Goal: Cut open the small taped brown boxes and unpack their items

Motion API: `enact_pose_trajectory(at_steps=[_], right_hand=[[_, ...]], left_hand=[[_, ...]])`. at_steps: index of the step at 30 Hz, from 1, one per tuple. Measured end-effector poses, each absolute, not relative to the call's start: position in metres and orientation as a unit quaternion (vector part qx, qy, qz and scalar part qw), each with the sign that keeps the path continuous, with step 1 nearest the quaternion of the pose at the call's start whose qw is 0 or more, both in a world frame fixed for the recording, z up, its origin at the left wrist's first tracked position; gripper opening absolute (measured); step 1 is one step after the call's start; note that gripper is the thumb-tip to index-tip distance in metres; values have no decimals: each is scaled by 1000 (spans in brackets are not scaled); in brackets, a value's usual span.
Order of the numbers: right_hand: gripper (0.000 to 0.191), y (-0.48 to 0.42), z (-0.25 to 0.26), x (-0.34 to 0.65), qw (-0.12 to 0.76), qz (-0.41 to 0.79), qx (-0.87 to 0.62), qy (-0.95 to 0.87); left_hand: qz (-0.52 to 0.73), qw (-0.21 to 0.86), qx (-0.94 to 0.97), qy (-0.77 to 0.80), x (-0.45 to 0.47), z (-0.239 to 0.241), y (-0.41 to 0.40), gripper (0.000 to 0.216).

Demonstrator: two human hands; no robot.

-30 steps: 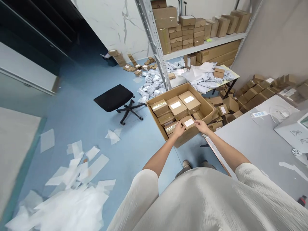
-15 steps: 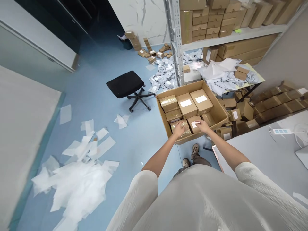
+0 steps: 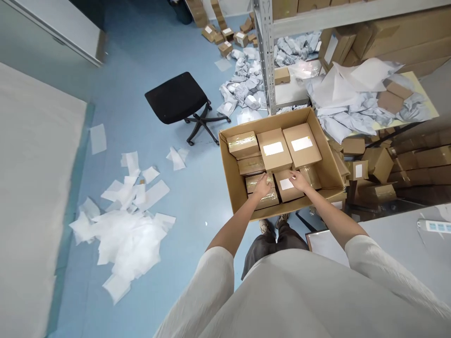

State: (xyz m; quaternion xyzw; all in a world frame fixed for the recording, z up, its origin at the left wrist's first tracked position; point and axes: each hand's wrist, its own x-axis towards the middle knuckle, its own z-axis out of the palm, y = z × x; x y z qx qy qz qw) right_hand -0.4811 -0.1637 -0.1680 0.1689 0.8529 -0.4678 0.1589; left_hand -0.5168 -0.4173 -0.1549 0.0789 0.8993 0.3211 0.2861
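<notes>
Here left hand [image 3: 262, 187] and right hand [image 3: 300, 180] touch boxes [image 3: 285, 192]

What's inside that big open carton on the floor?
The carton holds small brown boxes, some bearing white labels; the left hand and right hand touch the nearest ones. Anything beneath them is covered.

1 taped box [image 3: 268, 200] partly covered by left hand [image 3: 262, 186]. Right edge of small box [image 3: 284, 185] hidden under right hand [image 3: 300, 180]; label print too small to be read. At top edge, shelf rack [image 3: 267, 47] cut off.
</notes>
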Motion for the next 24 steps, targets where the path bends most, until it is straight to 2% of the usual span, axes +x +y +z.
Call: enact_pose_trajectory(at_steps=[8, 16, 24], right_hand=[[58, -158, -211, -510, 170, -467, 157, 854], [61, -159, -221, -515, 191, -437, 147, 866], [68, -169, -224, -521, 221, -427, 182, 858]], left_hand=[[192, 340, 139, 910, -572, -205, -387, 79], [120, 376, 188, 899, -562, -224, -394, 101], [135, 361, 190, 903, -547, -233, -408, 108]])
